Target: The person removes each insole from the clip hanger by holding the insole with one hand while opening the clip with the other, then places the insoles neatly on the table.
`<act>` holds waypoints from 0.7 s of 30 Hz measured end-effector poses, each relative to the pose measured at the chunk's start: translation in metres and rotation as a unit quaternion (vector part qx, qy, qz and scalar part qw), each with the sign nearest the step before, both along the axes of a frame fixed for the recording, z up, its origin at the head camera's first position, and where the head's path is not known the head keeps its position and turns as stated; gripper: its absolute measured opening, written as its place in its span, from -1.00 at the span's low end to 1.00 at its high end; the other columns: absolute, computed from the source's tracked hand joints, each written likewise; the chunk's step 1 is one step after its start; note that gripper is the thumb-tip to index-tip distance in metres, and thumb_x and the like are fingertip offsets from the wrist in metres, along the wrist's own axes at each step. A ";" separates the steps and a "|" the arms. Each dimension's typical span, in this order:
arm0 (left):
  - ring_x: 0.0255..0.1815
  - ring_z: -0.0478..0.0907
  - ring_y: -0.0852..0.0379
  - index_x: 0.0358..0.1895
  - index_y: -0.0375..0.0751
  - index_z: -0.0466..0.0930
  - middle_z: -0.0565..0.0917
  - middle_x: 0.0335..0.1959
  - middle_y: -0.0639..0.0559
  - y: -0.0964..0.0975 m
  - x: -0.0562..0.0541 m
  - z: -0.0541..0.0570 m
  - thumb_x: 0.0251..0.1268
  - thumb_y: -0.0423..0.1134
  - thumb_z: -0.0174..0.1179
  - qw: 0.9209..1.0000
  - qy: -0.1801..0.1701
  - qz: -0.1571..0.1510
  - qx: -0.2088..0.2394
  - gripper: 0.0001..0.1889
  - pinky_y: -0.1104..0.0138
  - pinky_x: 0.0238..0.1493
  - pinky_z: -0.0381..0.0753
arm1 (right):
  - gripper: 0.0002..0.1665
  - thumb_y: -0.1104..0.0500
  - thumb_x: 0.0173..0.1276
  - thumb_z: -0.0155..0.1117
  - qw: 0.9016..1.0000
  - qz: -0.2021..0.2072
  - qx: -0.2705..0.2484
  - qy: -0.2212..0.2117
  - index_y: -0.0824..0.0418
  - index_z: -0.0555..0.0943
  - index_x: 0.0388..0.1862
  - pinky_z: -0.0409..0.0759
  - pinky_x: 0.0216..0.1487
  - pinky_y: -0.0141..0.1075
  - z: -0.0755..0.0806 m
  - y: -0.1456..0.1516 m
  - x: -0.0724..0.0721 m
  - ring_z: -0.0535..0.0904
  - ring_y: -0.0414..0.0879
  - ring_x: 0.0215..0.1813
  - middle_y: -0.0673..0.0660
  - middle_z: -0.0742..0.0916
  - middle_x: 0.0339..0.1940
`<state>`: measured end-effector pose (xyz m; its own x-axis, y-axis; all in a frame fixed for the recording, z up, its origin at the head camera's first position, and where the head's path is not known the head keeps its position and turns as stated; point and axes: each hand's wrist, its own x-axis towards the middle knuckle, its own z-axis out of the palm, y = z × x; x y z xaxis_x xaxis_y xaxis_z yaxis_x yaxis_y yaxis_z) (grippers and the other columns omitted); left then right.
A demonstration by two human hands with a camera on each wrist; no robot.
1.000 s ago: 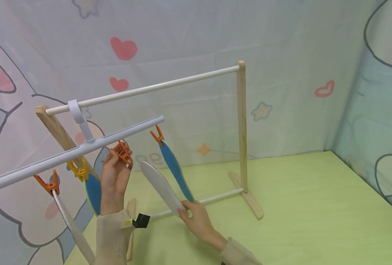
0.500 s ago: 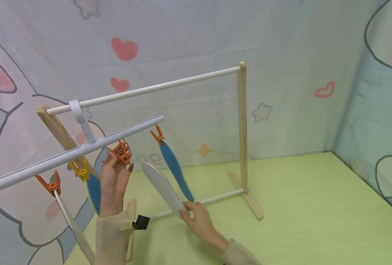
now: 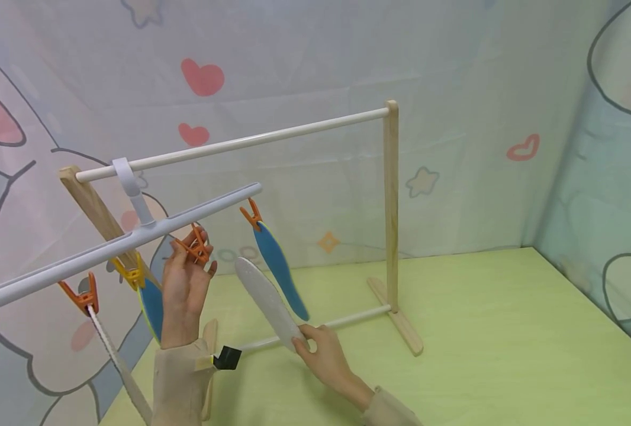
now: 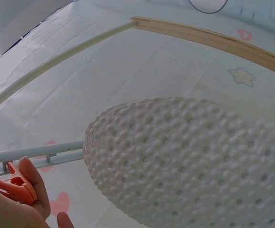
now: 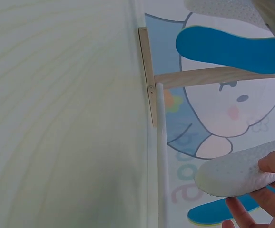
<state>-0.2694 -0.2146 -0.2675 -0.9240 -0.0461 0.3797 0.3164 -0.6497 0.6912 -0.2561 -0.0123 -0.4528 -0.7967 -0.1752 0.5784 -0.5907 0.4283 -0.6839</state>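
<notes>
In the head view my left hand [image 3: 183, 290] pinches an orange clothespin [image 3: 198, 247] that hangs under the white hanger bar [image 3: 203, 210]. Lower and to the right, my right hand [image 3: 325, 360] holds a white insole [image 3: 266, 296] by its lower end, tilted with its upper end toward the clothespin and apart from it. The left wrist view shows this insole's bumpy face [image 4: 185, 161] up close. To its right hangs a blue insole [image 3: 279, 269] from another orange clothespin [image 3: 251, 215].
Left on the bar, a yellow clothespin [image 3: 132, 275] bears a blue insole [image 3: 152, 307] and an orange one [image 3: 85, 297] a white insole [image 3: 117, 360]. The hanger hooks over the white top rail [image 3: 257, 139] of a wooden rack [image 3: 392, 207] on a green table [image 3: 480, 331].
My right hand and the white insole have shifted slightly to the right. The clothespin in my left hand has turned a little, while that hand stays at the same spot.
</notes>
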 end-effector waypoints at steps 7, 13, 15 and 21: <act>-0.30 0.47 0.20 -0.06 -0.18 0.54 0.62 -0.28 0.10 0.002 0.000 -0.001 0.23 0.07 -0.23 1.000 -0.002 -0.006 0.006 -0.52 0.25 -0.21 -0.01 | -0.83 0.16 0.18 0.21 1.000 -0.001 -0.008 0.011 0.10 0.64 -0.23 0.31 -0.32 -0.48 0.001 0.004 0.001 0.46 -0.26 -0.40 -0.02 0.74 -0.38; -0.28 0.47 0.18 -0.06 -0.18 0.53 0.62 -0.27 0.08 0.003 -0.002 -0.002 0.26 0.07 -0.25 1.000 -0.018 -0.012 0.020 -0.51 0.25 -0.19 0.00 | -0.82 0.15 0.18 0.20 1.000 -0.001 -0.008 0.005 0.09 0.63 -0.22 0.33 -0.29 -0.46 0.001 0.010 0.001 0.47 -0.26 -0.37 -0.03 0.74 -0.36; -0.27 0.48 0.17 -0.07 -0.19 0.53 0.61 -0.27 0.07 0.003 -0.003 -0.003 0.27 0.07 -0.27 0.999 -0.021 -0.016 0.021 -0.50 0.25 -0.18 -0.01 | -0.82 0.15 0.18 0.21 1.000 -0.003 -0.007 0.008 0.10 0.63 -0.22 0.33 -0.30 -0.46 0.000 0.011 0.000 0.47 -0.25 -0.38 -0.02 0.74 -0.36; -0.20 0.46 0.17 -0.11 -0.13 0.53 0.62 -0.25 0.11 0.002 -0.003 -0.007 0.28 0.08 -0.32 0.999 -0.032 -0.021 0.006 -0.51 0.26 -0.16 0.00 | -0.79 0.14 0.19 0.19 1.000 -0.005 -0.004 0.008 0.13 0.63 -0.20 0.39 -0.29 -0.38 0.001 0.016 0.000 0.48 -0.23 -0.36 0.00 0.73 -0.36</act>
